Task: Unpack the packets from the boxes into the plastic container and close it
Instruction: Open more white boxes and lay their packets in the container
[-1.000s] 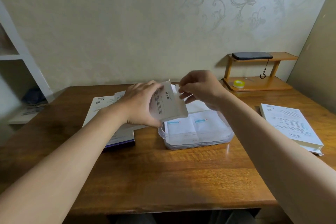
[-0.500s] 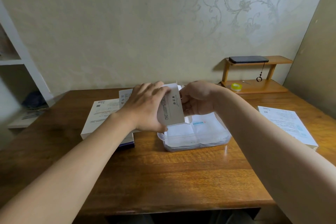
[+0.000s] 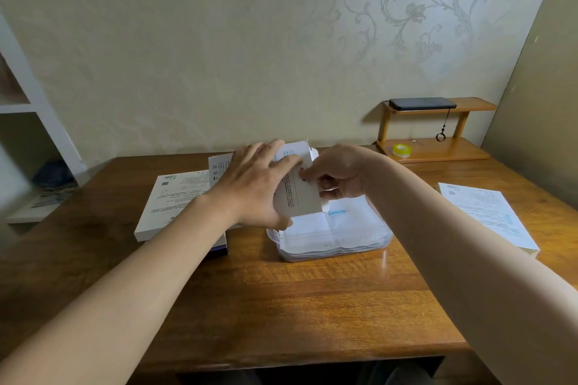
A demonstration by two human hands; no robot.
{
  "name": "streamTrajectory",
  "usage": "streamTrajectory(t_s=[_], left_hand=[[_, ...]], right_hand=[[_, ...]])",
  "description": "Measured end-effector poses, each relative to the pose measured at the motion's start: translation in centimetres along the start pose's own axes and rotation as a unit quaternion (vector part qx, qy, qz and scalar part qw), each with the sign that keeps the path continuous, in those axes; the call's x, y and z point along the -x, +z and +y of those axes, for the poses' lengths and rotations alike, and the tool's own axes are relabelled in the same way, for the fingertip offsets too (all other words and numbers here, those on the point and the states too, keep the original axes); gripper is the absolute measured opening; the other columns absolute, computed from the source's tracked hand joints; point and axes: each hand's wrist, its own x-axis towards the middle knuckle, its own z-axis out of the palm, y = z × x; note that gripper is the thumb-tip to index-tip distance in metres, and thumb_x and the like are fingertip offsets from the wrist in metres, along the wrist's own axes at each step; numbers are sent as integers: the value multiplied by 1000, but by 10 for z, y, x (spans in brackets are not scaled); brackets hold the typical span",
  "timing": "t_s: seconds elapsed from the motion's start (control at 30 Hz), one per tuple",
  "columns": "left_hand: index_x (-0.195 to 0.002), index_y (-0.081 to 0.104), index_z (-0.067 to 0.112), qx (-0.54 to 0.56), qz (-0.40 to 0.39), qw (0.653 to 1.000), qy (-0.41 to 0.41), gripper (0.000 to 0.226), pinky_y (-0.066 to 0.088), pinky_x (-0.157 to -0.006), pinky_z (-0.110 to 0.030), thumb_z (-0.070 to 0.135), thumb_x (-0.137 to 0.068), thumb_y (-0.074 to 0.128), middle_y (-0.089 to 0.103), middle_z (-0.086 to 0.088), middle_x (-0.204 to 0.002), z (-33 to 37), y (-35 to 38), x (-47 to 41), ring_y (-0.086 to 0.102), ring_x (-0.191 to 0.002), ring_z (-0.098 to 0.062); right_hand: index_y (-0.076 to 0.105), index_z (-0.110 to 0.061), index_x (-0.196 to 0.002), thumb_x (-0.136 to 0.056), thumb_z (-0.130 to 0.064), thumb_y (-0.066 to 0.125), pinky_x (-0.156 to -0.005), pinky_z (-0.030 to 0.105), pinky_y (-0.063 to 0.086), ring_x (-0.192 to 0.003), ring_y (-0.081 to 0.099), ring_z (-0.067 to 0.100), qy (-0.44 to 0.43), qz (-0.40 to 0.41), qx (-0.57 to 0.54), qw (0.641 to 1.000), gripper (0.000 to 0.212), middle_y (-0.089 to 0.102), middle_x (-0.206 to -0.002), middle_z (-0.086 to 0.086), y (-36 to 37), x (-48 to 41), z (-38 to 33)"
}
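Observation:
A clear plastic container [image 3: 331, 248] stands open at the table's middle with white packets [image 3: 347, 223] lying flat inside. Just above its left rim, my left hand [image 3: 250, 184] grips a white printed box [image 3: 297, 194], held upright and tilted over the container. My right hand [image 3: 339, 175] is at the box's open right end, fingers curled on its edge or on a packet there; which one is hidden. Flat white boxes [image 3: 175, 200] are stacked to the left of the container. Another white box [image 3: 488, 216] lies at the right edge of the table.
A small wooden shelf [image 3: 434, 150] stands at the back right of the table [image 3: 281, 306], with a dark phone [image 3: 422, 102] on top and a yellow tape roll [image 3: 399, 150] below. A white shelving unit [image 3: 37, 134] stands left of the table.
The box has tipped more upright over the container. My right hand has dropped from above the box to its open end and closed there.

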Motion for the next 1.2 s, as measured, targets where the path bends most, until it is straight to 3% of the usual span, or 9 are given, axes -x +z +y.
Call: streamTrajectory(t_s=[0.17,0.27,0.37,0.5,0.67,0.8,0.97,1.1,1.2], left_hand=[[-149,29,33,6,-14,1000,-15,112,20,-118,-49,70,-56,78,18,-7,-159,-6,1,0,19,-144,-33],[-149,30,33,14,-7,1000,-18,111,22,-118,-50,70,-56,78,19,-6,-158,-8,1,1,21,-144,-33],[-152,24,36,7,-18,1000,-18,112,21,-118,-50,69,-59,79,15,-6,-159,-6,-2,0,18,-144,-34],[-151,19,49,-6,-41,999,-30,103,18,-119,-50,68,-67,75,6,-6,-158,-2,-5,-1,12,-143,-35],[-147,9,64,7,-55,998,-41,104,28,-115,-50,71,-65,72,19,-8,-143,-10,-11,-3,25,-133,-36],[-147,7,64,12,-40,998,-36,106,37,-109,-50,75,-62,70,27,-8,-135,-14,-15,-5,34,-126,-35],[-150,16,59,14,-37,998,-41,106,35,-111,-49,74,-60,71,27,-9,-139,-20,-16,-6,35,-127,-36],[-151,17,56,43,-48,997,-47,107,37,-110,-46,70,-59,70,26,-7,-140,-19,-14,-7,33,-129,-33],[-148,19,57,57,-50,996,-47,104,40,-107,-45,67,-60,73,27,-7,-138,-18,-13,-8,33,-128,-32]], right_hand=[[63,-3,-96,-89,-4,72,-85,39,58,-96,69,26,-39,41,-88,995,11,71,-99,15,-7,2,-2],[62,-1,-88,-91,3,66,-80,36,59,-91,69,27,-54,11,-99,994,6,71,-90,17,-11,8,-4],[62,-6,-80,-87,6,71,-72,33,57,-80,67,23,-54,43,-18,997,16,72,-86,14,-8,9,-2],[67,5,-99,-85,9,64,-70,37,60,-77,68,27,-95,80,-30,992,15,70,-91,20,-5,6,-1],[61,1,-100,-93,6,59,-65,42,59,-77,67,31,-150,106,-114,976,9,65,-92,21,-16,10,-7],[59,-10,-121,-93,12,56,-62,39,59,-66,67,26,-222,86,-142,961,36,62,-81,18,-25,12,-8],[69,6,-100,-88,25,34,-62,25,58,-67,72,13,-262,83,-72,959,41,68,-91,11,-34,15,-8],[78,-10,-102,-87,9,64,-81,23,59,-81,70,6,-361,201,168,895,27,74,-94,4,-35,9,4],[76,-20,-88,-87,-4,71,-80,17,52,-83,65,-7,-402,231,162,871,17,68,-92,-5,-43,6,7]])
